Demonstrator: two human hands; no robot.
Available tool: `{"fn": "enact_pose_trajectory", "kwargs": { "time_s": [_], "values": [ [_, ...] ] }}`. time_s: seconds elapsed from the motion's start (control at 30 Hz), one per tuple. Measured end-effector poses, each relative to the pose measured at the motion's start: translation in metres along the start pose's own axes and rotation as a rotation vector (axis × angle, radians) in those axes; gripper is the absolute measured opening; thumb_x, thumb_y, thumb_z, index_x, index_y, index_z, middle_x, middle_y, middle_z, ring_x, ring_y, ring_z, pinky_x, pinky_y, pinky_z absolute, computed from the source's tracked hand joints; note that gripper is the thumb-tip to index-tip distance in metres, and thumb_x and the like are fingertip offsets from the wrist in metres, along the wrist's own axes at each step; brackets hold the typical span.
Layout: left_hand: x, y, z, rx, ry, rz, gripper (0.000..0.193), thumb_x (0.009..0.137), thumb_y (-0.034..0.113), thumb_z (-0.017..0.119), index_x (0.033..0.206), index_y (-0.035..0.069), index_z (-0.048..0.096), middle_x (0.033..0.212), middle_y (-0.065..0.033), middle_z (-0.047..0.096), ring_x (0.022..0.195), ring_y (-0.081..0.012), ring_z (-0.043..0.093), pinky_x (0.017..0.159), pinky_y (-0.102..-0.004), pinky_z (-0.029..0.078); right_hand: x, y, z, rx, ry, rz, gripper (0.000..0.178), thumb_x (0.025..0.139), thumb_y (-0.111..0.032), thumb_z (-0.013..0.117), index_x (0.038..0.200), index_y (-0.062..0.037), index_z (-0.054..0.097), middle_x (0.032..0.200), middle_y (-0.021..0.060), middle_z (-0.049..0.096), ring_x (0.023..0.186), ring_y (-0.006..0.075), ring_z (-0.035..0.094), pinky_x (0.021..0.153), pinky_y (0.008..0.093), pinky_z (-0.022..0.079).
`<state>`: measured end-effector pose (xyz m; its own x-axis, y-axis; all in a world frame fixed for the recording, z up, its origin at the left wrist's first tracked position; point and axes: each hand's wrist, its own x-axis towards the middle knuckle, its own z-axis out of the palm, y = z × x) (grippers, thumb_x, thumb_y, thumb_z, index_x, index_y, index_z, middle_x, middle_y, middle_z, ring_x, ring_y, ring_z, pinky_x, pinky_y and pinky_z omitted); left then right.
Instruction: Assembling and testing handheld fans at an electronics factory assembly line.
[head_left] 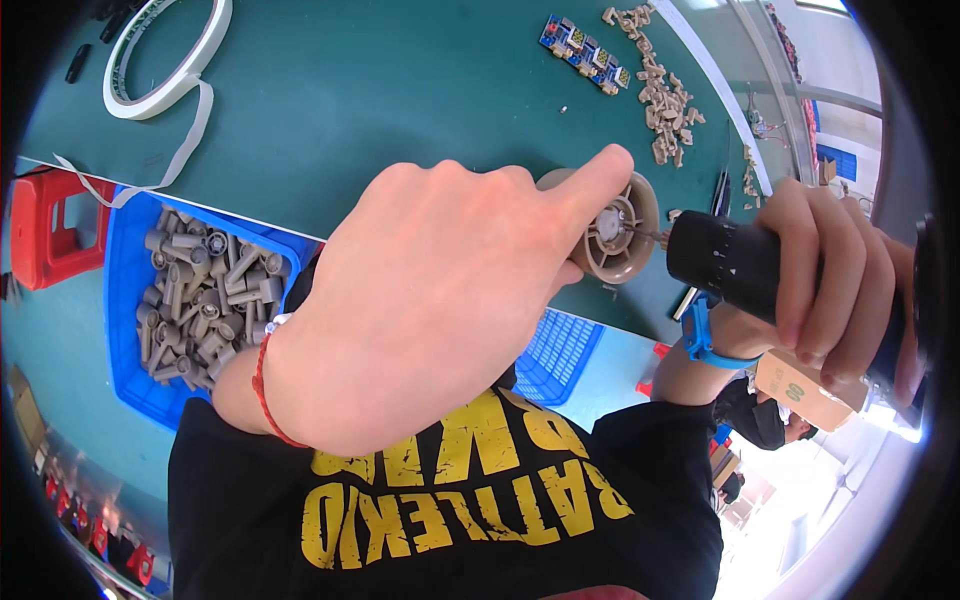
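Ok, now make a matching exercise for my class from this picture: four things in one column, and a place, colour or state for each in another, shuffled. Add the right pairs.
Column one
1. Left hand
2. Tape roll
3. Right hand
4. Stool

Column two
A. Gripping the black power driver
B. Red, left of the blue crate
C. Holding the round beige part
D. On the green table, with a loose end trailing

Right pairs: 1-C, 2-D, 3-A, 4-B
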<state>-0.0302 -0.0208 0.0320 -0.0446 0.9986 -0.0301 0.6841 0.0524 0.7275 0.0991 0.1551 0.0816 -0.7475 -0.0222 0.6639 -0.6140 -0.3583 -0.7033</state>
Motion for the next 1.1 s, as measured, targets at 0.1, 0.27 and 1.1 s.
{"fn": "enact_pose_trajectory", "kwargs": {
  "time_s": [0.1,0.27,1.1],
  "values": [
    [0.0,0.001,0.003,-0.01,0.026,0.004,0.054,0.08,0.017,0.065,0.129,0.015,0.043,0.077,-0.0091,0.061,0.065,-0.0299,0.06,0.053,-0.0385,0.043,0.001,0.009,0.0,-0.009,-0.025,-0.015,0.007,0.081,-0.017,0.069,0.088,-0.0164,0.068,0.073,0.0048,0.067,0.062,0.0145,0.065,0.063,0.0242,0.056],
    [0.0,0.001,0.004,-0.002,0.033,-0.006,0.054,0.079,0.017,0.066,0.128,0.015,0.043,0.076,-0.0088,0.061,0.065,-0.0296,0.06,0.053,-0.0381,0.044,-0.001,0.012,0.0,0.031,-0.022,-0.099,0.006,0.082,-0.017,0.068,0.088,-0.0173,0.068,0.073,0.0045,0.067,0.062,0.0142,0.065,0.063,0.0236,0.056],
    [0.0,0.002,0.003,-0.003,0.006,-0.025,0.056,0.078,0.015,0.067,0.129,0.016,0.042,0.073,-0.0073,0.058,0.064,-0.0277,0.059,0.053,-0.0376,0.043,0.039,0.023,-0.015,0.113,-0.549,0.207,0.011,0.086,-0.021,0.063,0.095,-0.0178,0.068,0.08,0.0049,0.066,0.071,0.0141,0.064,0.072,0.0234,0.054]
  ]
}}
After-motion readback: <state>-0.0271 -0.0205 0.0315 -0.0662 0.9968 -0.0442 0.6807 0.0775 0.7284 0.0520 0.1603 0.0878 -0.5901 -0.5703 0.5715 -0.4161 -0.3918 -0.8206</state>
